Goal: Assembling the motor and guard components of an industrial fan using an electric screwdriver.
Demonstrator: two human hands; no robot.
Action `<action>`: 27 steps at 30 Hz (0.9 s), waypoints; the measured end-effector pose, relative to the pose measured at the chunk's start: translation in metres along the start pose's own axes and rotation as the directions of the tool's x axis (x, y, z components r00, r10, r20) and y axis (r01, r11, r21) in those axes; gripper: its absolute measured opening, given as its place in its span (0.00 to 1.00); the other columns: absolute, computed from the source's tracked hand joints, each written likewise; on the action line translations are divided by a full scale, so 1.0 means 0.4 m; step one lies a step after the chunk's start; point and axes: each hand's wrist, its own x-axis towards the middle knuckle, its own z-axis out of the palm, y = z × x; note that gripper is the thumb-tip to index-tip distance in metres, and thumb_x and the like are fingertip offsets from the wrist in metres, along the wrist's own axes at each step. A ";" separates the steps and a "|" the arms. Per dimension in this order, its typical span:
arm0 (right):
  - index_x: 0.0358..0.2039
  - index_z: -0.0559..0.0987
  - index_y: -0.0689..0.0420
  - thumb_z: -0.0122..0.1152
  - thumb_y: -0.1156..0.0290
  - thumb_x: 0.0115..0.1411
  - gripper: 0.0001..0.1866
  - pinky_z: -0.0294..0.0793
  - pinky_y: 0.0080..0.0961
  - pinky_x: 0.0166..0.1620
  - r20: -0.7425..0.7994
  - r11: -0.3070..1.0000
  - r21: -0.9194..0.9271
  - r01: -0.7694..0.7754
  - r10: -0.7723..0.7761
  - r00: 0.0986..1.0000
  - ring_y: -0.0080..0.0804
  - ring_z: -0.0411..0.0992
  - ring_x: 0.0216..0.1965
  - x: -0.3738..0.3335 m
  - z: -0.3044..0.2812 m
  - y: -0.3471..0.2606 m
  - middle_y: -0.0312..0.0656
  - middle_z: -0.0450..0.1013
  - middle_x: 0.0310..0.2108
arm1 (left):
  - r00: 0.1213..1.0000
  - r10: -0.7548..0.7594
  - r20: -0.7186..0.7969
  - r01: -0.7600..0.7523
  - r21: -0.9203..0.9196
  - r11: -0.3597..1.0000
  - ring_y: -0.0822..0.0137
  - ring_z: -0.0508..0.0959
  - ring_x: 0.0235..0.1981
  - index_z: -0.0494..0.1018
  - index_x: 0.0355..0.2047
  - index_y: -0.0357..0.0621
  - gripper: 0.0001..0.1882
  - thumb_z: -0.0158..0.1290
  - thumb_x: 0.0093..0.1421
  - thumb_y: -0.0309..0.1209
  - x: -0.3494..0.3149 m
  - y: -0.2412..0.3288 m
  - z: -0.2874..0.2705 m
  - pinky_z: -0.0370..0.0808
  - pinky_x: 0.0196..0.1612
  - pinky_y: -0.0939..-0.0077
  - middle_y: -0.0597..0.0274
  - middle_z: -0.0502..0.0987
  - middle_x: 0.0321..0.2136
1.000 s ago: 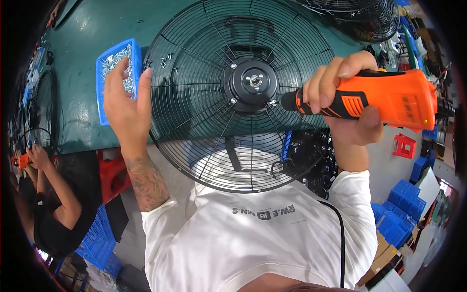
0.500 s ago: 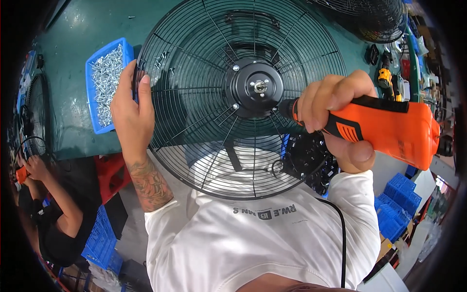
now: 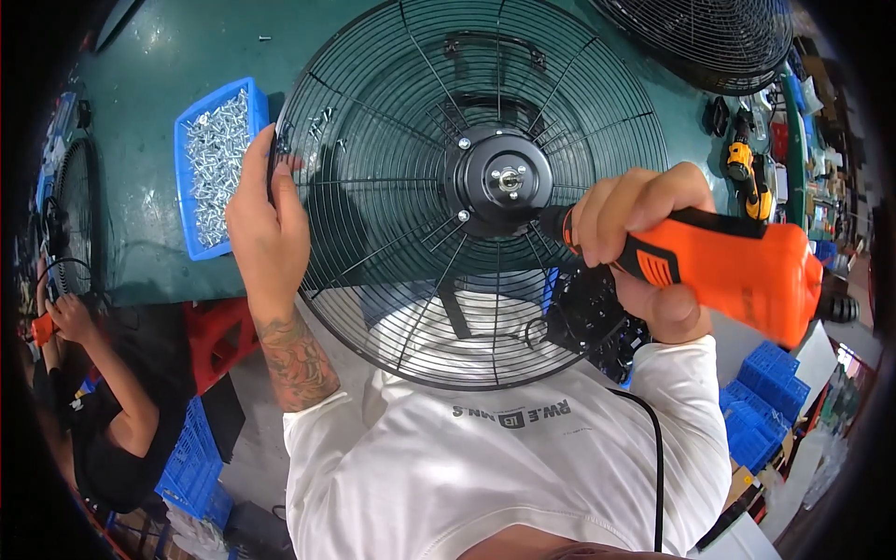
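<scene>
A round black wire fan guard point(image 3: 383, 177) overhangs the near edge of the green workbench, with a black motor point(image 3: 505, 182) at its middle and bright screw heads around it. My left hand point(image 3: 268, 219) grips the guard's left rim, thumb on the near side of the wires. In my right hand point(image 3: 644, 243) is an orange and black power screwdriver point(image 3: 747, 271). Its dark nose reaches the lower right side of the motor; whether the tip sits on a screw is hidden. A blue bin point(image 3: 191, 210) full of silver screws point(image 3: 219, 154) stands just left of my left hand.
More black fan guards point(image 3: 714, 37) lie at the far right of the bench point(image 3: 149, 103). A yellow and black drill point(image 3: 740, 161) lies at the right. Blue crates point(image 3: 765, 401) stand on the floor. Another person's hand point(image 3: 70, 317) works at the far left.
The guard and motor appear slightly farther right and lower in view, as does the blue bin. The screwdriver's rear end has tilted down a little, its nose still at the motor.
</scene>
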 end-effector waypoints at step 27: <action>0.47 0.66 0.61 0.58 0.57 0.68 0.20 0.64 0.21 0.22 -0.249 0.647 0.727 0.230 -0.064 0.966 0.22 0.60 0.15 -0.067 -0.221 -0.158 0.36 0.62 0.21 | 0.646 -0.165 0.745 0.762 -0.618 0.193 0.48 0.84 0.48 0.66 0.59 0.41 0.21 0.49 0.69 0.36 -0.106 0.145 -0.132 0.84 0.41 0.60 0.41 0.79 0.51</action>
